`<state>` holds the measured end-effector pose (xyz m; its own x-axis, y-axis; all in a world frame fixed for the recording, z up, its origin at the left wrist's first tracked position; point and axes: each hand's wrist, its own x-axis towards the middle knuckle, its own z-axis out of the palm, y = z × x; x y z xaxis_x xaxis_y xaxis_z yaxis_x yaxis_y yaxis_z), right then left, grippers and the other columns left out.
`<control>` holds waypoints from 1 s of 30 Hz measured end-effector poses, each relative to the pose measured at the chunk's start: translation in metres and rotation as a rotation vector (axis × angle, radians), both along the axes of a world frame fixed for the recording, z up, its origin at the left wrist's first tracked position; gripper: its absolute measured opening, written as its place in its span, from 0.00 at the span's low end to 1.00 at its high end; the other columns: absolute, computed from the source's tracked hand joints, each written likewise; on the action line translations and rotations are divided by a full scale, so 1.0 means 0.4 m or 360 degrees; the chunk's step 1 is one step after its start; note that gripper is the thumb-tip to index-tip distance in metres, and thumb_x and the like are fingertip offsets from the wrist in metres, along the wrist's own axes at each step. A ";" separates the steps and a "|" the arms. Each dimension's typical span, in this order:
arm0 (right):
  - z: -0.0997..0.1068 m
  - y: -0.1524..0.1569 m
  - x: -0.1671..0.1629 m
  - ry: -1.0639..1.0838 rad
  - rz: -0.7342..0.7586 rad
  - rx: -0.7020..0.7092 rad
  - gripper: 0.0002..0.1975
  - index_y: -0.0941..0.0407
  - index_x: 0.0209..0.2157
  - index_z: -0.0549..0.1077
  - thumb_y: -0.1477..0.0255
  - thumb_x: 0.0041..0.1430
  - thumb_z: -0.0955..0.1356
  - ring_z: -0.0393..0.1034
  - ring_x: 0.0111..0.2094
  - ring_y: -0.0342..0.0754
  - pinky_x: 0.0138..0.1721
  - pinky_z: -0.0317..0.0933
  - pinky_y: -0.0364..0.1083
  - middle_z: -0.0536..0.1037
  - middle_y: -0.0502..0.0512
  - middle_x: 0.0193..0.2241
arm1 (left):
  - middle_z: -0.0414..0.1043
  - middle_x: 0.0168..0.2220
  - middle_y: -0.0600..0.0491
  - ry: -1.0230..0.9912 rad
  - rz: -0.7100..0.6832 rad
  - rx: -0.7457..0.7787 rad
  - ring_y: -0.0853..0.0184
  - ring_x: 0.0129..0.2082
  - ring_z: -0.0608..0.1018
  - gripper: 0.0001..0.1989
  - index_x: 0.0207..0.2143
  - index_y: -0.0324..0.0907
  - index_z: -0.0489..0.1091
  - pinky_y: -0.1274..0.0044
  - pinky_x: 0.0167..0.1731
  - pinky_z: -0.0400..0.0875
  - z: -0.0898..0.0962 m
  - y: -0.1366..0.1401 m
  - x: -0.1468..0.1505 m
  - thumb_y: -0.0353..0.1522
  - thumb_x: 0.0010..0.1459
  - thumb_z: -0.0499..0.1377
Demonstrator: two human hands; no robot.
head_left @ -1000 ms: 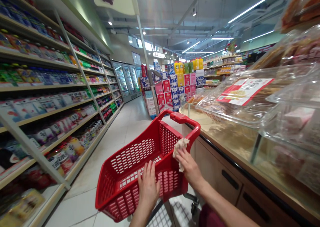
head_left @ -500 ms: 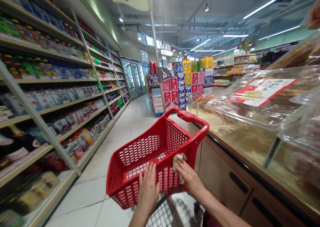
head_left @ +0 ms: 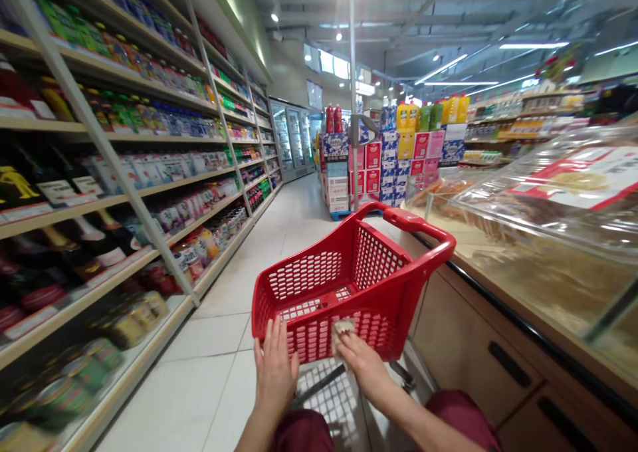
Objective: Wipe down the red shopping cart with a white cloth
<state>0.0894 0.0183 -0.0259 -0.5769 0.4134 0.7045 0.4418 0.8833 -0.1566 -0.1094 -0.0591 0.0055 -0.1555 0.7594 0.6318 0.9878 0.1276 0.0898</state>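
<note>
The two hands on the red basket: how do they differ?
The left hand lies flat and open against the red basket, holding nothing. The right hand presses a crumpled pale cloth to the basket's wall, its fingers curled. Both are bare and touch the same near side.

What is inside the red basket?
The red basket looks empty: only its holed floor and walls show. The near corner is hidden behind its wall, where the left hand and right hand, holding a cloth, press.

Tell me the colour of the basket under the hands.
Red all over, with perforated walls: the basket shows best in the head view.
</note>
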 end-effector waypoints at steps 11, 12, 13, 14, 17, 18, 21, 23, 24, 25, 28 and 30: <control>0.157 -0.144 -0.269 0.0419 0.0556 -0.0841 0.25 0.57 0.45 0.67 0.86 0.44 0.58 0.58 0.52 0.46 0.52 0.54 0.50 0.68 0.57 0.48 | 0.47 0.58 0.46 -0.1628 -0.0094 0.0210 0.63 0.56 0.55 0.35 0.57 0.41 0.44 0.67 0.53 0.51 0.009 -0.107 -0.130 0.26 0.44 0.49; 0.161 -0.154 -0.275 0.0508 0.0560 -0.1006 0.25 0.57 0.44 0.68 0.86 0.43 0.57 0.61 0.50 0.46 0.51 0.55 0.49 0.69 0.57 0.47 | 0.48 0.58 0.46 -0.1887 -0.0159 0.0218 0.62 0.55 0.57 0.35 0.57 0.42 0.44 0.68 0.52 0.54 0.027 -0.108 -0.128 0.26 0.43 0.49; 0.165 -0.161 -0.278 0.0589 0.0570 -0.1163 0.25 0.56 0.43 0.68 0.85 0.43 0.57 0.64 0.47 0.45 0.49 0.57 0.49 0.71 0.56 0.45 | 0.51 0.57 0.46 -0.2114 -0.0249 0.0171 0.62 0.54 0.60 0.35 0.56 0.42 0.47 0.69 0.50 0.57 0.044 -0.110 -0.124 0.26 0.43 0.50; 0.168 -0.165 -0.278 0.0655 0.0590 -0.1305 0.24 0.56 0.42 0.69 0.85 0.44 0.57 0.66 0.45 0.45 0.47 0.60 0.48 0.72 0.55 0.43 | 0.57 0.54 0.46 -0.2302 -0.0352 0.0081 0.61 0.51 0.64 0.32 0.54 0.42 0.51 0.70 0.48 0.60 0.059 -0.112 -0.116 0.27 0.43 0.52; 0.176 -0.165 -0.283 0.0747 0.0608 -0.1534 0.20 0.56 0.41 0.69 0.82 0.47 0.57 0.70 0.39 0.46 0.40 0.65 0.46 0.75 0.55 0.38 | 0.72 0.39 0.48 -0.2689 -0.0492 -0.0148 0.63 0.37 0.73 0.21 0.43 0.37 0.66 0.74 0.38 0.66 0.079 -0.117 -0.079 0.32 0.43 0.57; 0.175 -0.163 -0.287 0.0756 0.0567 -0.1498 0.20 0.56 0.41 0.68 0.82 0.46 0.57 0.69 0.39 0.46 0.41 0.64 0.46 0.75 0.55 0.39 | 0.73 0.33 0.49 -0.2782 -0.0459 -0.0153 0.64 0.33 0.74 0.19 0.39 0.36 0.68 0.75 0.35 0.66 0.077 -0.118 -0.063 0.34 0.42 0.59; 0.153 -0.162 -0.297 0.0614 0.0402 -0.1127 0.22 0.57 0.42 0.68 0.83 0.44 0.57 0.63 0.48 0.48 0.49 0.57 0.50 0.70 0.58 0.46 | 0.73 0.25 0.52 -0.3023 -0.0320 -0.0070 0.68 0.25 0.72 0.15 0.31 0.36 0.70 0.77 0.29 0.65 0.058 -0.121 -0.018 0.34 0.38 0.62; 0.127 -0.171 -0.295 0.0325 0.0408 -0.0867 0.22 0.58 0.43 0.68 0.83 0.45 0.57 0.55 0.53 0.49 0.52 0.52 0.53 0.66 0.60 0.50 | 0.72 0.25 0.52 -0.3205 -0.0322 0.0010 0.67 0.26 0.73 0.12 0.30 0.37 0.70 0.77 0.30 0.66 0.044 -0.125 0.003 0.31 0.38 0.61; 0.115 -0.178 -0.290 0.0152 0.0432 -0.0774 0.23 0.58 0.45 0.66 0.82 0.46 0.58 0.51 0.55 0.50 0.53 0.49 0.55 0.63 0.60 0.51 | 0.72 0.25 0.52 -0.3295 -0.0329 0.0055 0.66 0.28 0.73 0.11 0.30 0.38 0.70 0.76 0.31 0.66 0.039 -0.128 0.009 0.30 0.39 0.60; 0.105 -0.185 -0.283 -0.0019 0.0458 -0.0711 0.23 0.58 0.48 0.64 0.81 0.47 0.59 0.48 0.57 0.51 0.54 0.47 0.57 0.61 0.60 0.53 | 0.72 0.26 0.52 -0.3381 -0.0333 0.0095 0.65 0.30 0.74 0.11 0.31 0.38 0.69 0.75 0.32 0.67 0.036 -0.132 0.012 0.30 0.40 0.58; 0.090 -0.203 -0.261 -0.0423 0.0512 -0.0655 0.32 0.58 0.55 0.53 0.73 0.47 0.64 0.36 0.59 0.55 0.55 0.39 0.60 0.50 0.60 0.58 | 0.72 0.29 0.51 -0.3575 -0.0330 0.0123 0.64 0.34 0.74 0.10 0.32 0.38 0.69 0.72 0.36 0.67 0.032 -0.148 0.005 0.28 0.43 0.53; 0.093 -0.208 -0.255 -0.0531 0.0500 -0.0681 0.36 0.59 0.56 0.51 0.69 0.46 0.66 0.34 0.59 0.56 0.55 0.37 0.60 0.46 0.61 0.59 | 0.72 0.31 0.51 -0.3636 -0.0370 0.0077 0.64 0.36 0.73 0.10 0.31 0.38 0.69 0.72 0.39 0.67 0.035 -0.158 -0.004 0.27 0.44 0.53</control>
<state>-0.0126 -0.0649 0.0115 -0.8770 0.3940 0.2751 0.2573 0.8685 -0.4237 -0.1111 -0.1224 0.0193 -0.3381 0.8589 -0.3847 -0.7171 0.0296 0.6963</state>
